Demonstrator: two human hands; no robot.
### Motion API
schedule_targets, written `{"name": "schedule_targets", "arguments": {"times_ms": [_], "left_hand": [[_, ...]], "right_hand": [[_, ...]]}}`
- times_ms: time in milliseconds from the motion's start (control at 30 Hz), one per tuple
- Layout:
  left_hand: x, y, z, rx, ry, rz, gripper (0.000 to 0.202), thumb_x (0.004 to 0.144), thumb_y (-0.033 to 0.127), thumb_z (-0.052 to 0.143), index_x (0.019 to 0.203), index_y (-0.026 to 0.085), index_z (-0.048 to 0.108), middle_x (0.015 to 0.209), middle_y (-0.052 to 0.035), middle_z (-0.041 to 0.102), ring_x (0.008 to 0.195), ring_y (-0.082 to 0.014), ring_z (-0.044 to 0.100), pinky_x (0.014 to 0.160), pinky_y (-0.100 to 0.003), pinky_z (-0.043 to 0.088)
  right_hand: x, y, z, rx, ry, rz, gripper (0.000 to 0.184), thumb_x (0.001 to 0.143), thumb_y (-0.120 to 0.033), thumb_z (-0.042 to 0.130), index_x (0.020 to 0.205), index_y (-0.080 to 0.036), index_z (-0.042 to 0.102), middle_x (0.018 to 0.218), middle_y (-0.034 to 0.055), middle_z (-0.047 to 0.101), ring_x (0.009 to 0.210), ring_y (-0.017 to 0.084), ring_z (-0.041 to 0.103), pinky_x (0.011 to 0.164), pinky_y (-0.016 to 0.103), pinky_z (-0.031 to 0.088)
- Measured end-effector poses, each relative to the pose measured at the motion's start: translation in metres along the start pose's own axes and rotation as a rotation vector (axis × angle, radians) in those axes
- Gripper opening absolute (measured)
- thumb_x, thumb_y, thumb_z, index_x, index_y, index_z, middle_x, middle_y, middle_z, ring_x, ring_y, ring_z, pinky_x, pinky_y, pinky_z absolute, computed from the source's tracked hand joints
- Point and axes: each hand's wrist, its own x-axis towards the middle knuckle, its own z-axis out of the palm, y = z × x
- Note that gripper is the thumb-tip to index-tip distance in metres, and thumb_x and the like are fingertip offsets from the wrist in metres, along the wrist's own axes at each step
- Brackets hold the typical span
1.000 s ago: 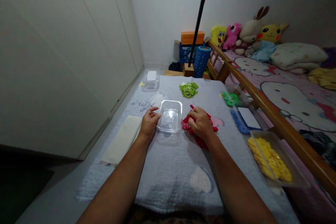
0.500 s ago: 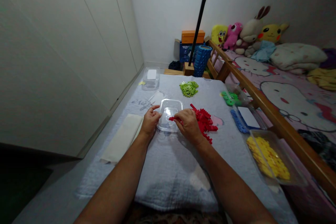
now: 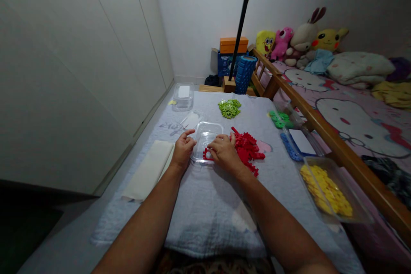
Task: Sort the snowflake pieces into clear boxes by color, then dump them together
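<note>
A clear plastic container [image 3: 205, 133] lies on the grey blanket [image 3: 212, 197] in front of me. My left hand [image 3: 181, 150] holds its left rim, fingers curled on the edge. Over the container's right side, my right hand [image 3: 224, 152] is closed on red plastic pieces [image 3: 207, 154], which lie inside the container at its near edge. A pile of red pieces [image 3: 247, 148] sits just right of that hand.
Light green pieces [image 3: 230, 108] lie further back. Darker green pieces [image 3: 280, 120], blue pieces [image 3: 290, 148] and a tub of yellow pieces [image 3: 327, 190] line the right side by a wooden bed rail [image 3: 337, 147]. Another clear box [image 3: 183, 95] and a white sheet [image 3: 149, 170] sit on the left.
My right hand left the red pile, carried red pieces leftward and lowered them into the clear container. My left hand has stayed on the container's rim.
</note>
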Motion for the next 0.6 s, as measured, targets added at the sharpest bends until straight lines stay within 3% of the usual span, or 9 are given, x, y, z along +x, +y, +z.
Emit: {"name": "schedule_targets", "arguments": {"times_ms": [233,367,500,600], "left_hand": [[0.0,0.001,0.0,-0.007,-0.021,-0.003,0.052,0.063,0.028,0.075,0.113,0.015,0.063,0.054,0.0139,0.034,0.047,-0.0063,0.025,0.05,-0.022,0.017],[0.001,0.0,0.0,-0.018,-0.009,0.003,0.053,0.064,0.027,0.075,0.114,0.016,0.061,0.054,0.0139,0.036,0.047,-0.0064,0.025,0.05,-0.022,0.018],[0.002,-0.003,-0.001,-0.014,-0.001,-0.001,0.054,0.064,0.027,0.074,0.116,0.016,0.061,0.054,0.0138,0.035,0.047,-0.0068,0.024,0.049,-0.022,0.017],[0.004,-0.004,-0.002,-0.007,0.011,0.012,0.053,0.064,0.027,0.074,0.114,0.017,0.061,0.056,0.0126,0.038,0.047,-0.007,0.028,0.049,-0.022,0.019]], "right_hand": [[-0.003,0.0,0.002,-0.044,-0.045,-0.01,0.026,0.103,-0.032,0.053,0.103,-0.024,0.078,0.123,0.0093,0.072,0.138,0.036,0.044,0.119,0.073,0.007],[-0.001,0.01,-0.004,0.017,0.056,-0.042,0.025,0.101,-0.03,0.055,0.113,-0.024,0.076,0.13,0.0098,0.07,0.137,0.034,0.046,0.121,0.065,0.016],[0.0,0.058,-0.024,0.066,0.272,0.069,0.027,0.1,-0.026,0.052,0.11,-0.023,0.076,0.117,0.011,0.072,0.116,0.027,0.058,0.109,0.046,0.039],[-0.008,0.108,-0.037,-0.017,0.325,0.286,0.026,0.093,-0.023,0.054,0.104,-0.02,0.077,0.111,0.0136,0.073,0.112,0.029,0.061,0.104,0.044,0.042]]}}
